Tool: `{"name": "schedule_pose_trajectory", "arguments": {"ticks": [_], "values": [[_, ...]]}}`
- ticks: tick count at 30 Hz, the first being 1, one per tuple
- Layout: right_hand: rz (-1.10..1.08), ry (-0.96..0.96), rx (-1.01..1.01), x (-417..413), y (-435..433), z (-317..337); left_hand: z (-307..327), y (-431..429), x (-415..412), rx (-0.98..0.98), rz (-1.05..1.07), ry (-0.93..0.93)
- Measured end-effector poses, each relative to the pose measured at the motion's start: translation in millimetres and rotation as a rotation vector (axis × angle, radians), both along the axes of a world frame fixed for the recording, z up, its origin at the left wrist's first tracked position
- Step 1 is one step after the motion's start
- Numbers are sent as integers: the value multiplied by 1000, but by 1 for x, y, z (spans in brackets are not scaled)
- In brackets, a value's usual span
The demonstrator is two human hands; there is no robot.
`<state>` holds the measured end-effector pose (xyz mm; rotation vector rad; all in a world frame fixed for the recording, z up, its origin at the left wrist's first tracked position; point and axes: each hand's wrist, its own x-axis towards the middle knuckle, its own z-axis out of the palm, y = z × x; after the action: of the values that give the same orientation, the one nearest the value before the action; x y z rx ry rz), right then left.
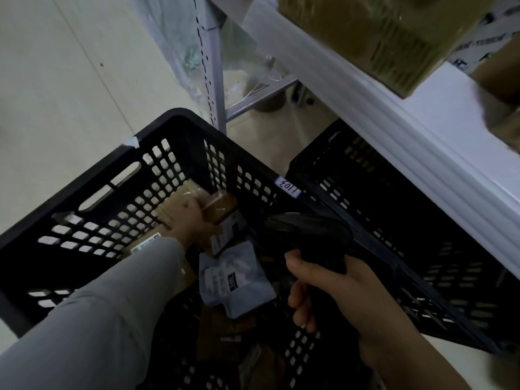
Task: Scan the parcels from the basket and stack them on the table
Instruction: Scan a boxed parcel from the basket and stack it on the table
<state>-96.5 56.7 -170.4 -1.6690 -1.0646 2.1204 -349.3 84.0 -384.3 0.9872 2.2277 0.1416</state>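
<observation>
A black perforated basket [92, 190] stands on the floor and holds several parcels. My left hand [194, 220], in a grey sleeve, reaches down into it and grips a small brown taped box [222, 208]. A larger cardboard box [168, 204] lies behind that hand, and a grey plastic mailer [233, 280] lies in the middle of the basket. My right hand [332, 294] holds a black handheld scanner [306, 235] above the basket's right side. The white table [439, 108] runs along the upper right with brown cardboard parcels [377, 32] on it.
A second black basket [394, 220] sits under the table's edge, to the right of the first. A grey metal rack post [215, 66] and clear plastic bags stand behind the basket. Pale floor [56, 80] lies open at the left.
</observation>
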Motion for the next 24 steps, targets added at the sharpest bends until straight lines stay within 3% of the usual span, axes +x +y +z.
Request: {"name": "schedule_pose_trajectory", "arguments": {"ticks": [4, 9, 14, 24], "values": [[-8, -4, 32, 4, -9, 8, 26, -12, -10, 68, 167, -28], [67, 25, 88, 1, -36, 35, 105, -50, -27, 47, 315, -424], [270, -13, 271, 15, -74, 75, 190, -92, -41, 116, 175, -448], [490, -250, 914, 64, -144, 145, 348, -116, 2, 210, -146, -394]]}}
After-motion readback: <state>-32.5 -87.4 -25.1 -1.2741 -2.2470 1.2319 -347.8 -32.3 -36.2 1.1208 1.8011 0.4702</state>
